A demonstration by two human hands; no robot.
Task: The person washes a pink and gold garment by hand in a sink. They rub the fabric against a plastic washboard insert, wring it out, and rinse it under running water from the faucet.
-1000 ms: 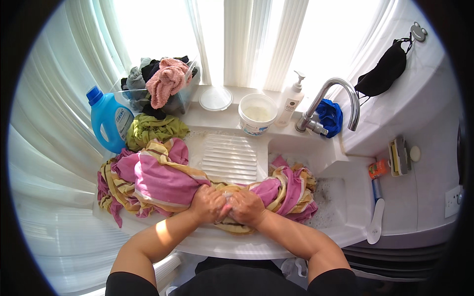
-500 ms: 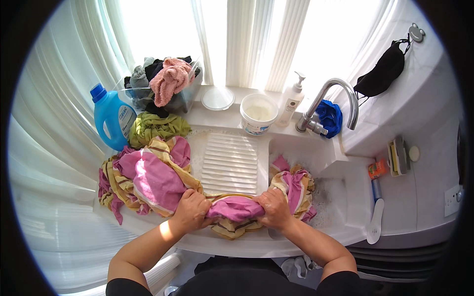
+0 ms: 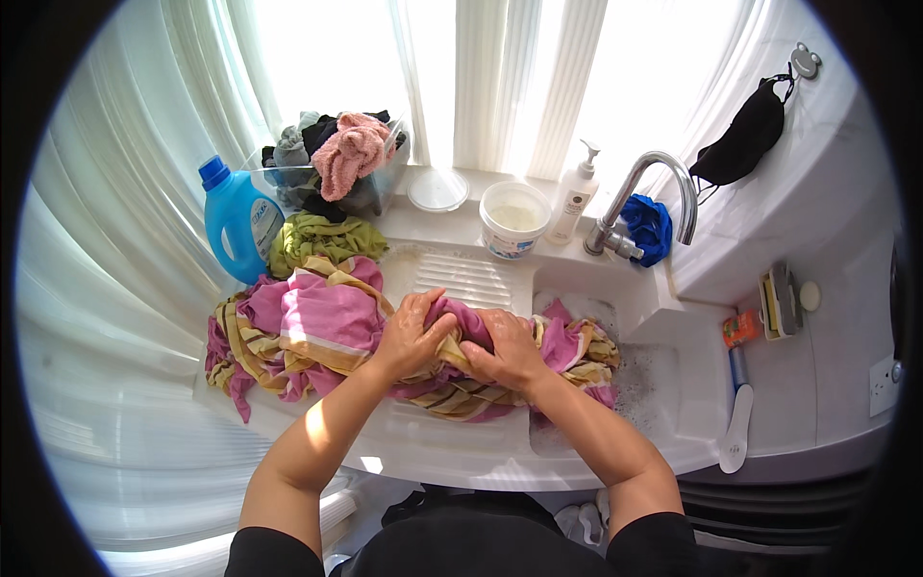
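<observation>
Across the ribbed washboard surface (image 3: 461,279), the pink-and-yellow striped cloth (image 3: 317,327) ran left to right, left hand (image 3: 409,337) and right hand (image 3: 505,351) both clenched on its bunched middle, side by side.

A single head-worn fisheye view looks steeply down from close above a white washing sink (image 3: 615,452), facing the curtained window (image 3: 500,77) at the far side. The person's forearms enter from the near edge; straight lines bend toward the dark round rim.
</observation>
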